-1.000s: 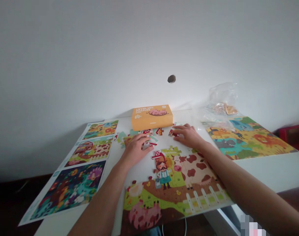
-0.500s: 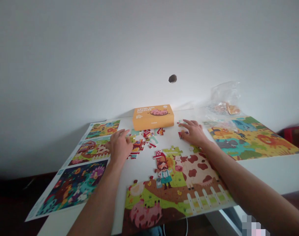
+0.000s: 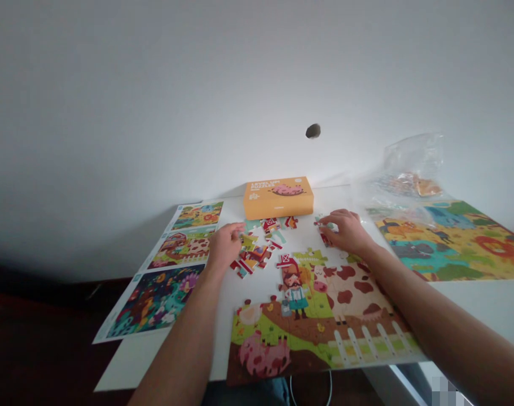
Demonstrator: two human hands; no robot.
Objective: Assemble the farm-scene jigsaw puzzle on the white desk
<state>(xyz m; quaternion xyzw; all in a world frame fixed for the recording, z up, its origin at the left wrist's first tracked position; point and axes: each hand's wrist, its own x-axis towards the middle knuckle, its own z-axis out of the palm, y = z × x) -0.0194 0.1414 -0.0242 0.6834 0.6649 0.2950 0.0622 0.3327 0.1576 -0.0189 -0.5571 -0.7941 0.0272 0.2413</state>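
Observation:
My left hand (image 3: 225,246) is at the left edge of a pile of loose puzzle pieces (image 3: 257,256); its fingers are bent together, and whether they hold a piece is too small to tell. On the right, my right hand (image 3: 343,228) has its fingers curved and apart over a few loose pieces (image 3: 325,239). Between my forearms lies a partly joined farm puzzle (image 3: 320,316) showing a farmer, a cow, a pig and a white fence. Its upper left side has an uneven edge.
An orange puzzle box (image 3: 279,198) stands behind the pieces, near the wall. At the left lies a sheet with three pictures (image 3: 155,299). A jungle puzzle (image 3: 443,242) is on the right, with a clear plastic bag (image 3: 413,175) behind and partly over it.
The view has shifted, so the table things appear further right. My left hand's fingers have drawn closer together at the pile. My right hand stays over the pieces at the right.

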